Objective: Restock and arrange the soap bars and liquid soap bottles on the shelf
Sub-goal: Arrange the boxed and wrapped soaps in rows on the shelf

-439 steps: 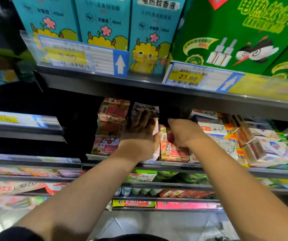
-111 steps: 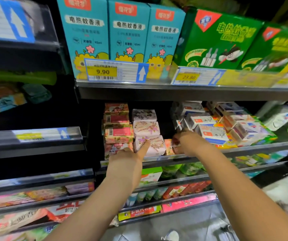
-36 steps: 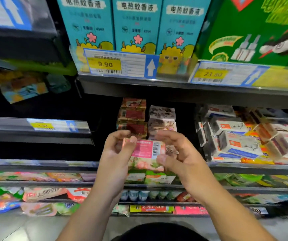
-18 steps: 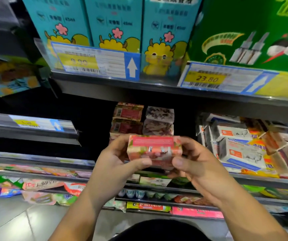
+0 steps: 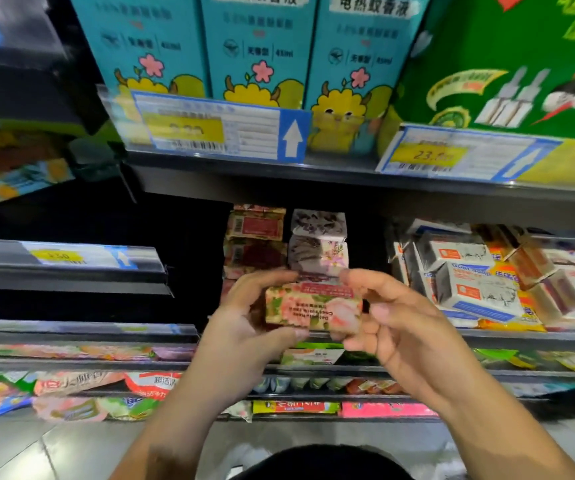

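Two hands held one floral-wrapped soap bar (image 5: 314, 308) in front of you, both forearms reaching up from the bottom of the view and angling in toward it. Your left hand (image 5: 244, 327) cupped the bar's left end, fingers curved over its upper edge and the thumb pressed along its lower edge. Your right hand (image 5: 393, 323) took the bar's right end, the forefinger stretched across its top corner and the other fingers curled in beneath it. The palm was turned toward you. Both hands were partly closed around the bar, neither one flat. The bar lay level, its pink-flowered face toward you with the print upside down and a red strip along its upper edge.

Directly behind the bar stood two stacks of wrapped soaps: a red-labelled stack (image 5: 256, 237) behind its left end and a pale purple-flowered stack (image 5: 318, 242) behind its middle. To the right of the bar, white boxed soaps (image 5: 476, 292) leaned in a loose heap on the shelf (image 5: 521, 337). Well above the bar, teal cartons (image 5: 258, 46) and a green carton (image 5: 504, 64) stood on the higher shelf, behind two price tags (image 5: 216, 124). Motion blur softened most of the labels.
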Tool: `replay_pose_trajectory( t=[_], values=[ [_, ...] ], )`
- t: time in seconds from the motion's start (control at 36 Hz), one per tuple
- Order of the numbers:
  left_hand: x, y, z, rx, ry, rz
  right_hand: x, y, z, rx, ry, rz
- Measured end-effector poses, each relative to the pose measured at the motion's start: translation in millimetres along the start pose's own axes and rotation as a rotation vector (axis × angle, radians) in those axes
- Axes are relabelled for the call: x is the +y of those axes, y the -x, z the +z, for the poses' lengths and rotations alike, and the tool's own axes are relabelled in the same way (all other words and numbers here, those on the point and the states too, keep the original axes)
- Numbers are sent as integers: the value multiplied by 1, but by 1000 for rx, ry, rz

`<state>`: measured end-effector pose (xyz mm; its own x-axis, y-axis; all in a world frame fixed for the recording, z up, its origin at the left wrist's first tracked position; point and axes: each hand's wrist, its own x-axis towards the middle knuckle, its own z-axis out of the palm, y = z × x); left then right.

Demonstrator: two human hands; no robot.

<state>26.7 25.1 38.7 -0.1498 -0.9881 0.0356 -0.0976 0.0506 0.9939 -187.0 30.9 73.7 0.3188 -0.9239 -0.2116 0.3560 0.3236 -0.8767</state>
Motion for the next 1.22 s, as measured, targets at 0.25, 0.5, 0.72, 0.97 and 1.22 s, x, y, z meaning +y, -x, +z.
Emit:
replay_pose_trajectory(
  t=[0.25, 0.5, 0.72, 0.97, 1.22],
  values=[
    [-10, 7, -17, -109, 191, -106, 15, 17, 31, 263, 519, -87],
    [-5, 19, -2, -406, 73, -157, 41, 48, 31, 436, 404, -258],
    [-5, 18, 22, -471, 92, -103, 46, 88, 13, 555, 531, -389],
    [21, 15, 71, -385, 225, 52, 45, 120, -17, 600, 637, -310],
    [45, 31, 156, -439, 46, 118, 43, 140, -56, 526, 544, -94]
  ],
)
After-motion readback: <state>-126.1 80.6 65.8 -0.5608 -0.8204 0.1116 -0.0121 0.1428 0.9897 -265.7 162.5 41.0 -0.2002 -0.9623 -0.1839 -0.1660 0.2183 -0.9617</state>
